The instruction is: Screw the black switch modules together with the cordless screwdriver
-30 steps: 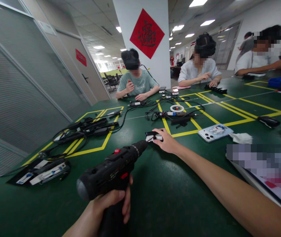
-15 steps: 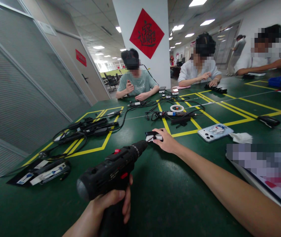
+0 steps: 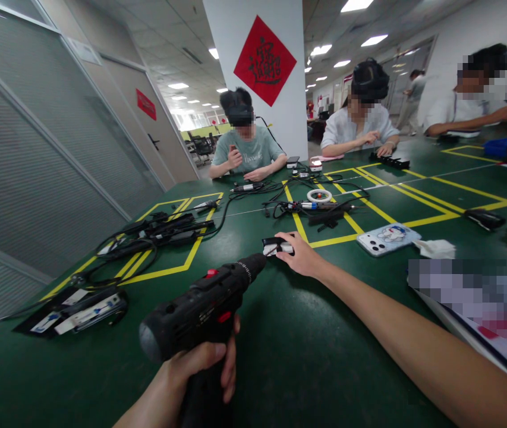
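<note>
the left hand (image 3: pixel 193 358) is wrapped around a black power drill (image 3: pixel 195 306). the right hand (image 3: pixel 302 255), half curled, pinches a small black-and-white part (image 3: pixel 273 246) on the green table (image 3: pixel 306 351), just beyond the drill's front end.

Drill (image 3: pixel 186 318): matt plastic. Tabletop (image 3: pixel 306 362): smooth, faintly glossy. Tissue (image 3: pixel 435 249): matt paper.

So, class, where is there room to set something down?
Bare tabletop shows between the drill and right forearm, and between that forearm and the phone. Crowded: the left taped area with its black cable heap, and around the white ring.
</note>
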Action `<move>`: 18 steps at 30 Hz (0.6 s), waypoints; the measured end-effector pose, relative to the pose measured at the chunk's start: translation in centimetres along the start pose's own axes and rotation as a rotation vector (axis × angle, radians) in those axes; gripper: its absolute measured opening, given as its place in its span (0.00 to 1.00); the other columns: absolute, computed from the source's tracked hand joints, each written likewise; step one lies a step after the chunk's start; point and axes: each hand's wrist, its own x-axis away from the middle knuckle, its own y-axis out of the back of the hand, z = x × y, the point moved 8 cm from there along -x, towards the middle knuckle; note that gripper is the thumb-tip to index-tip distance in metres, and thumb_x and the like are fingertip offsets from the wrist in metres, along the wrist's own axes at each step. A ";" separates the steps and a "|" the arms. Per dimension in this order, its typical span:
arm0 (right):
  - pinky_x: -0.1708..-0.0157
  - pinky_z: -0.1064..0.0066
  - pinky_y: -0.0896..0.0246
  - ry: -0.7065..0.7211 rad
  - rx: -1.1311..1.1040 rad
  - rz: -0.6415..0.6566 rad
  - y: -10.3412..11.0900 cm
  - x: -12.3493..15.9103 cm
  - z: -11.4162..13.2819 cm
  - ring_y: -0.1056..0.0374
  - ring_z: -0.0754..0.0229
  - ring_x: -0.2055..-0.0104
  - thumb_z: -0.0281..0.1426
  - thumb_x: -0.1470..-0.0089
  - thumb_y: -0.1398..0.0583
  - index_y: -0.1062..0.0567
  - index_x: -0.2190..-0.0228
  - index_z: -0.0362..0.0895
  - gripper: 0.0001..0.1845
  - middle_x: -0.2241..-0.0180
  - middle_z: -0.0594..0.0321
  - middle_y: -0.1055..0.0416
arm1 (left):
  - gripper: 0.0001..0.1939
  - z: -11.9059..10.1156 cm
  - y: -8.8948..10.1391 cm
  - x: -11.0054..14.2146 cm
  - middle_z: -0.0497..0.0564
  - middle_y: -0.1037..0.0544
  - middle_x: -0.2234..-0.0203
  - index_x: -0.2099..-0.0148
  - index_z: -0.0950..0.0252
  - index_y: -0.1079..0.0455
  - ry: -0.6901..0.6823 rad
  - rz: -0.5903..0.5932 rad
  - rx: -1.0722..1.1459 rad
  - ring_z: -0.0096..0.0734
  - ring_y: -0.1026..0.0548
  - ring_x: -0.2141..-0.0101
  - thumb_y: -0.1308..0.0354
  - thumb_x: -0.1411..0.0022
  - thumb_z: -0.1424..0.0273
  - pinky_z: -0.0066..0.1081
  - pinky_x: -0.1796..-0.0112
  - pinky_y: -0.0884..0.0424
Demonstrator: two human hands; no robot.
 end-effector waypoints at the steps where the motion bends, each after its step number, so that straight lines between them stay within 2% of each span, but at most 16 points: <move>1: 0.47 0.62 0.46 -0.001 -0.001 0.002 0.0 0.0 0.0 0.38 0.58 0.50 0.33 0.48 0.40 0.35 0.48 0.50 0.25 0.52 0.57 0.42 | 0.16 0.0 0.0 0.0 0.47 0.29 0.82 0.52 0.65 0.49 0.001 0.001 -0.001 0.36 0.31 0.81 0.51 0.42 0.68 0.36 0.76 0.38; 12: 0.47 0.62 0.46 -0.018 -0.007 0.009 0.1 0.0 0.1 0.38 0.57 0.50 0.33 0.48 0.40 0.35 0.48 0.49 0.25 0.52 0.57 0.42 | 0.14 0.0 0.0 0.0 0.47 0.29 0.81 0.54 0.64 0.48 -0.002 0.020 -0.012 0.35 0.30 0.81 0.51 0.41 0.68 0.35 0.76 0.39; 18: 0.46 0.63 0.46 0.019 0.002 -0.017 0.0 0.0 0.1 0.39 0.58 0.50 0.31 0.49 0.40 0.35 0.48 0.49 0.25 0.52 0.57 0.41 | 0.16 0.1 0.1 0.0 0.47 0.29 0.81 0.52 0.64 0.49 -0.017 0.026 -0.018 0.35 0.31 0.81 0.51 0.41 0.67 0.35 0.76 0.38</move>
